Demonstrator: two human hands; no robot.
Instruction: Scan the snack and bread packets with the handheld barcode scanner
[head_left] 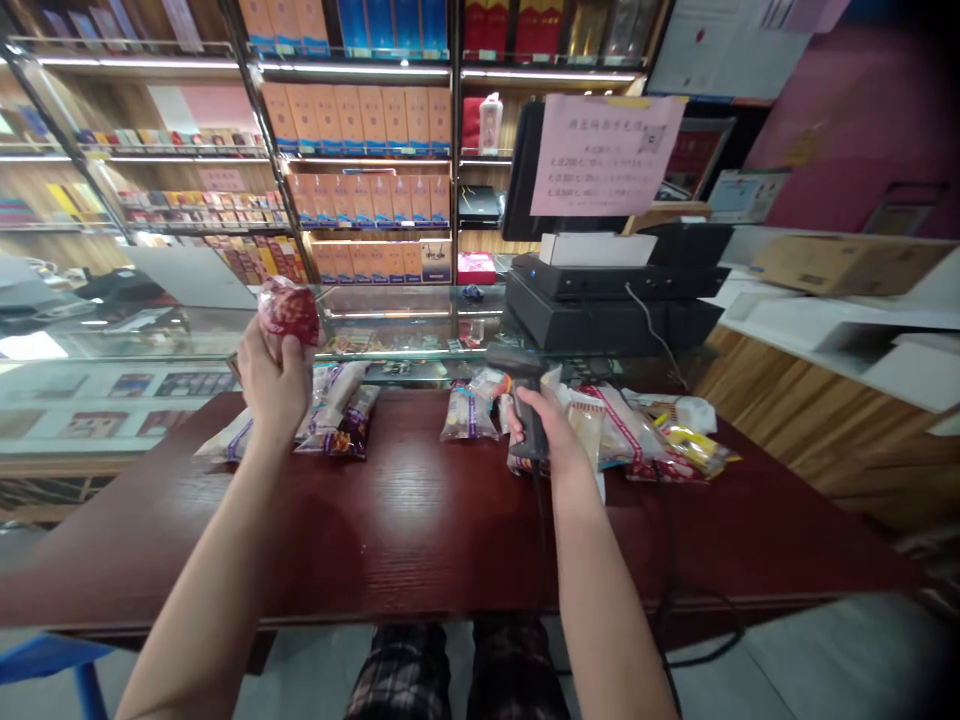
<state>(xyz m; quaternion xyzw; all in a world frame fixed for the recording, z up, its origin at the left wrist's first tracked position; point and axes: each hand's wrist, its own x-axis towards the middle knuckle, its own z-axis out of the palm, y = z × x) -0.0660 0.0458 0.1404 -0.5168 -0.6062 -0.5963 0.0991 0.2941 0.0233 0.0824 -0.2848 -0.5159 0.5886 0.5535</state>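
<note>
The left fingers [251, 348] are curled tight on a shiny red pack [289, 312], with the thumb in front, and hold it up above the worktop [420, 540]. The right fingers [514, 420] are wrapped around the handle of a black scanner [517, 360]. Its cord [541, 520] hangs down below them.

Just right of the left fingers lie some white and purple bags [341, 410], partly hidden by the hand. One more bag [232, 440] lies below and to their left. A small bag [469, 415] is just left of the right fingers. To the right of those fingers is a big pile of bags [619, 430], and the scanner and hand block part of it. A yellow pack [694, 445] lies at the pile's far right end.

The worktop is dark red, and a bright shine shows between the two hands. Past the fingers is a glass case [405, 300]. Behind it, tall shelves hold rows of orange boxes [367, 200]. Beyond the right fingers, a pink sheet [600, 155] hangs on a screen, above a black machine [600, 325]. Far right sits a cardboard box [840, 262]. Far below the left fingers is a blue stool [52, 655].
</note>
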